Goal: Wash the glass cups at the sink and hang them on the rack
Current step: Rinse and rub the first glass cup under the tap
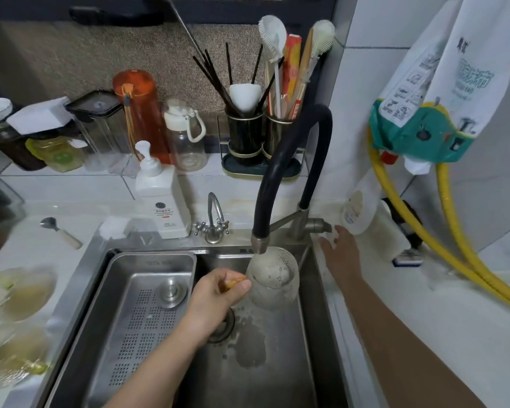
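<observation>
A glass cup (274, 279) with an amber handle is held under the black faucet's spout (259, 245), its mouth facing up towards the nozzle, foamy water inside. My left hand (218, 293) grips the handle over the steel sink (280, 363). My right hand (339, 245) reaches to the faucet lever (315, 225) at the sink's right rim, fingers spread and touching it. More glass cups (18, 293) stand blurred on the counter at the left. No rack for hanging is in view.
A steel drain tray (141, 313) fills the sink's left half. A soap pump bottle (162, 198), a small tap (214, 219), jars and bottles line the back. Utensil holders (259, 136) stand behind the faucet. Yellow hoses (454, 231) run along the right wall.
</observation>
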Demonstrator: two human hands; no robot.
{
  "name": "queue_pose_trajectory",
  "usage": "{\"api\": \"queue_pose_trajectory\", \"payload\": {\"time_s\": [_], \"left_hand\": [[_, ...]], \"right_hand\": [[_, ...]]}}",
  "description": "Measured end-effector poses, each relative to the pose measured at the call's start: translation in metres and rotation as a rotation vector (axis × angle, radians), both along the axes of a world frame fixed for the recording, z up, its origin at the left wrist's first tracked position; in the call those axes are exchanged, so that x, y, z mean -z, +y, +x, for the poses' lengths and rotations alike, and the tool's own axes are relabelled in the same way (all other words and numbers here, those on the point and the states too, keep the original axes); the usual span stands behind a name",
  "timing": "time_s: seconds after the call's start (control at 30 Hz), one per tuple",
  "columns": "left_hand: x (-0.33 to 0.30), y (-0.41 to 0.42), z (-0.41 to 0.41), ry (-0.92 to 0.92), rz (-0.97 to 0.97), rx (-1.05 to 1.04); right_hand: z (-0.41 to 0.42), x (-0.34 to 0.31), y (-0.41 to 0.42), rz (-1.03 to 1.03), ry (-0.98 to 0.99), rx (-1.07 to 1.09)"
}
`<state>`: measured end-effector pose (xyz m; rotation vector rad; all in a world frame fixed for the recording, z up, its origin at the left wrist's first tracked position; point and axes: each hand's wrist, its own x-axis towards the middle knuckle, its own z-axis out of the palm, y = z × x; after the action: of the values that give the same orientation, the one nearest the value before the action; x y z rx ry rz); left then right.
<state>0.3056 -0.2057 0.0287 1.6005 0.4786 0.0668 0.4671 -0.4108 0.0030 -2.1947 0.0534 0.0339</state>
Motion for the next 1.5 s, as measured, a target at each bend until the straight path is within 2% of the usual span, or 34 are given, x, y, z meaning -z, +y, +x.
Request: {"api": "queue_pose_trajectory", "payload": {"time_s": [0.17,0.67,0.87,1.0,1.13,1.27,1.33,1.5], "left_hand": [[-0.006,0.003,0.004,-0.025,-0.051,0.002],[-0.002,0.009,0.013,0.003,-0.074,-0.011],[0.003,0.011,0.007,0.002,-0.069,-0.008],[0.005,0.014,0.004,0.017,-0.075,-0.031],[0.007,0.018,0.001,0.032,-0.041,-0.024],[0.010,0.023,-0.003,0.040,-0.029,-0.027],[0.011,0.019,-0.004,0.048,-0.047,0.010],[0.021,0.010,-0.020,0.035,0.007,0.072]], "right_hand": [[0.029,0.009,0.003,-0.072,0.066,-0.008],[0.066,0.039,-0.004,-0.168,-0.041,0.043],[0.057,0.029,0.001,-0.072,0.035,0.092],[0.011,0.012,0.014,0.059,0.020,0.119],[-0.055,0.008,0.028,0.296,0.053,-0.044],[-0.101,0.005,0.037,0.407,0.171,-0.472],[-0.112,0.001,0.038,0.413,0.182,-0.582],[-0.140,0.013,0.037,0.365,0.118,-0.453]]}}
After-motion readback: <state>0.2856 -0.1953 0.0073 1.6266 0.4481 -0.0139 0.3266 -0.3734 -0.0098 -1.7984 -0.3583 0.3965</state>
